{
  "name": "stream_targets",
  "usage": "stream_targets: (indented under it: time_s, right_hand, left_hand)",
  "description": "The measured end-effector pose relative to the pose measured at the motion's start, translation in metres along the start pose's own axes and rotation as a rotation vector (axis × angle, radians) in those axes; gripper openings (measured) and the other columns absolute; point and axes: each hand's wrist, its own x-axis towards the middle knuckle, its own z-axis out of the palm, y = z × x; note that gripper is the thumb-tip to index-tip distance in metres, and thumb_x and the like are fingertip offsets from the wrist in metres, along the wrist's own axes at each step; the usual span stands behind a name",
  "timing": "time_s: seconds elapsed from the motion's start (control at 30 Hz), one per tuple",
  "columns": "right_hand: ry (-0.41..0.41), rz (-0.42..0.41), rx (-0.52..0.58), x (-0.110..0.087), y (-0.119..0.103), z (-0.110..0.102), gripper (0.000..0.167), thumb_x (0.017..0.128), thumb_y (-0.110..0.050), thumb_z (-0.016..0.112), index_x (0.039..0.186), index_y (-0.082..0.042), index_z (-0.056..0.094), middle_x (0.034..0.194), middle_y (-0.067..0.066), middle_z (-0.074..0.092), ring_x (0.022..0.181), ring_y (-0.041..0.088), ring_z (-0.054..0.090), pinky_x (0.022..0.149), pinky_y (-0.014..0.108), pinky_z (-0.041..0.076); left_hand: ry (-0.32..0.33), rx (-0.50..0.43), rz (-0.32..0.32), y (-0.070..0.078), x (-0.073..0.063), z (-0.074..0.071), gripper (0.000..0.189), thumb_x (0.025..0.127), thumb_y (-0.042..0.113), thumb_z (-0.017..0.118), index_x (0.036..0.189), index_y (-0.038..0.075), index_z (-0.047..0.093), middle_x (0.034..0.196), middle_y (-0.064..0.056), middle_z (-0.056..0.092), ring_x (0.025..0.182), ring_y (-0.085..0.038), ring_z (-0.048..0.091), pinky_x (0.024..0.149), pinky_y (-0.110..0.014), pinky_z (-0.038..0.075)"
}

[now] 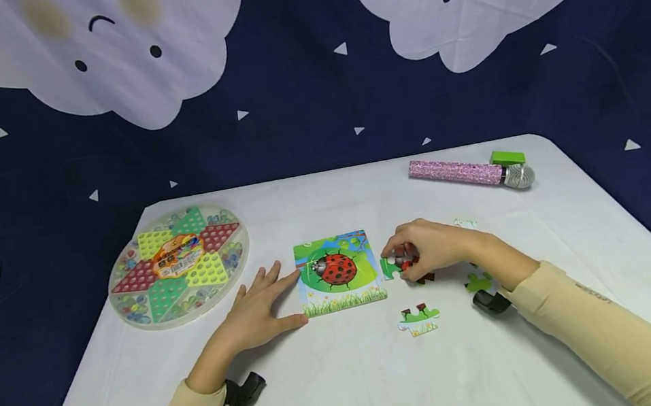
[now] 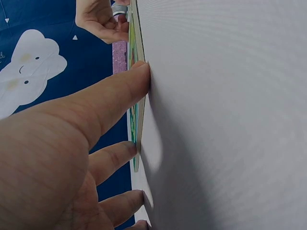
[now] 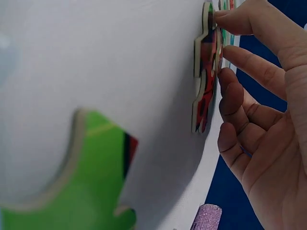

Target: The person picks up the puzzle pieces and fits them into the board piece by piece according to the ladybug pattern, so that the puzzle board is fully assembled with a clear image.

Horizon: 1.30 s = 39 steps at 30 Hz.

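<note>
A square ladybug picture board [image 1: 337, 271] lies flat on the white table. At its left edge rests my left hand [image 1: 253, 320], fingers spread, with the thumb and index fingertip touching the edge; in the left wrist view the thumb presses the board's side. To the right of the board, my right hand [image 1: 439, 246] pinches a green and red jigsaw piece [image 1: 391, 267] between thumb and fingers, close beside the board. In the right wrist view a red jigsaw piece [image 3: 206, 91] shows beneath those fingers, partly hidden by the hand in the head view.
Nearer me lies a loose green jigsaw piece [image 1: 420, 320]. A green piece [image 1: 478, 282] and a pale piece [image 1: 465, 223] lie around my right wrist. A round Chinese checkers set [image 1: 179, 267] is at left; a pink glitter microphone [image 1: 457, 172] and green block [image 1: 507, 157] are at back right.
</note>
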Motion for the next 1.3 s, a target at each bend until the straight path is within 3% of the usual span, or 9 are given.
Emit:
stream_targets:
  time_s: [0.27,0.5,0.73,1.3]
  right_hand:
    - [0.029,-0.014,-0.005,0.001,-0.002,-0.003,0.041,0.085,-0.025,0.088,0.125,-0.019,0.078,0.096,-0.003,0.066,0.083,0.013,0.056,0.073,0.028,0.049]
    - [0.026,-0.075,-0.042,0.020,-0.017,-0.004,0.039,0.084,-0.027,0.087,0.122,-0.020,0.079,0.096,-0.005,0.068,0.087,0.013,0.058,0.087,0.036,0.047]
    - [0.012,-0.121,-0.048,0.047,-0.036,0.002,0.039,0.084,-0.026,0.087,0.122,-0.020,0.079,0.095,-0.002,0.067,0.084,0.014,0.058,0.075,0.030,0.050]
    - [-0.048,-0.176,-0.067,0.094,-0.062,0.015,0.034,0.087,-0.028,0.087,0.118,-0.016,0.078,0.093,-0.002,0.068,0.084,0.011,0.055,0.076,0.026,0.050]
  left_hand:
    - [0.005,0.004,0.000,-0.001,0.001,0.001,0.087,0.092,0.052,0.081,0.166,0.024,0.044,0.178,-0.023,0.022,0.164,-0.055,0.014,0.123,-0.085,0.010]
    - [0.005,0.008,-0.001,-0.002,0.001,0.001,0.088,0.092,0.052,0.081,0.166,0.024,0.043,0.178,-0.022,0.022,0.164,-0.055,0.014,0.122,-0.085,0.010]
    - [0.007,0.013,0.007,-0.002,0.002,0.001,0.088,0.092,0.052,0.081,0.166,0.024,0.043,0.177,-0.023,0.022,0.163,-0.055,0.015,0.122,-0.085,0.011]
    - [0.003,0.006,0.004,-0.001,0.001,0.000,0.087,0.093,0.051,0.080,0.166,0.023,0.044,0.177,-0.023,0.022,0.163,-0.055,0.016,0.122,-0.085,0.011]
